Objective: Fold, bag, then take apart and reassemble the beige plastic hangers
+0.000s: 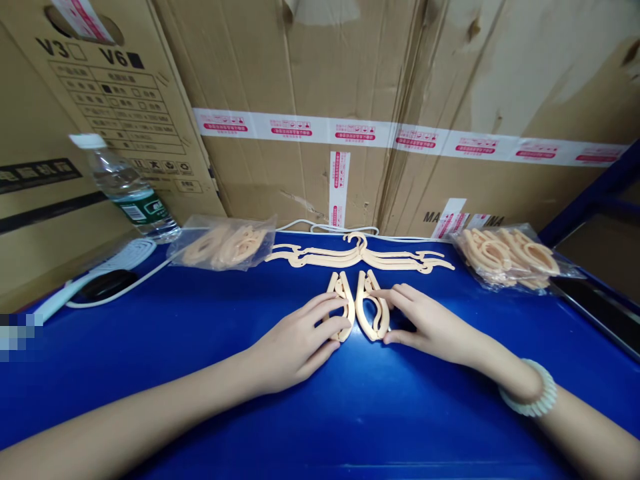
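Note:
Two folded cream plastic travel hangers lie side by side on the blue tabletop. My left hand (pixel 295 343) holds the left folded hanger (pixel 350 303), its fingers curled over the top and the thumb at the lower end. Around the outer side of the right folded hanger (pixel 363 310), my right hand (pixel 430 323) has its index finger near the top and its thumb at the bottom. Just behind them lie unfolded hangers (pixel 330 260), arms spread wide and hooks pointing away from me. How many overlap there I cannot tell.
Clear bags of folded hangers lie at the left (pixel 235 247) and right (pixel 505 257). A water bottle (pixel 135 200), a white cable (pixel 120 257) and a black oval object (pixel 107 285) are at the left. Cardboard boxes (pixel 300 180) stand behind; a dark flat device (pixel 600 313) is at right.

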Available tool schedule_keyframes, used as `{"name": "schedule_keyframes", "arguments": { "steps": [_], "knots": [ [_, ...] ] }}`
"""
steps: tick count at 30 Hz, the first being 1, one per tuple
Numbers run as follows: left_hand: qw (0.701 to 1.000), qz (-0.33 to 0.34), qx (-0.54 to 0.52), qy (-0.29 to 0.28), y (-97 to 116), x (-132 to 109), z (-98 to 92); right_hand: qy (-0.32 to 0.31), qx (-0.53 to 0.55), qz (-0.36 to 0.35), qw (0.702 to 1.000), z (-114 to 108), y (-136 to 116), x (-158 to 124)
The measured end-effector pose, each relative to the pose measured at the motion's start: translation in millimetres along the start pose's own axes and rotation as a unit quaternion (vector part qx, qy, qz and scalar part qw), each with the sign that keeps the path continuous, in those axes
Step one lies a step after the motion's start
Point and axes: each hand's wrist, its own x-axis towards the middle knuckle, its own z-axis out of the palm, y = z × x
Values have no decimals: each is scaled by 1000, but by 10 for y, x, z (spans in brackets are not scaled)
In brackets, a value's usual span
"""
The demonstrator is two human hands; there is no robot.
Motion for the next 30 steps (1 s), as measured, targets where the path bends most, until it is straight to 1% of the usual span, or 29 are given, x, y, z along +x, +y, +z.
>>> {"name": "schedule_keyframes", "arguments": {
  "steps": [5, 11, 20, 30],
  "knots": [
    [1000, 2, 3, -6, 8, 5, -2, -7, 1, 2, 1000, -31, -6, -11],
    [1000, 6, -6, 8, 8, 5, -3, -2, -3, 3, 1000, -41, -24, -2],
    [1000, 9, -12, 11, -4, 0, 5, -9, -4, -2, 1000, -62, -19, -12],
    [1000, 12, -26, -1, -19, -5, -1, -18, -2, 8, 1000, -100, -16, -6]
  ]
}}
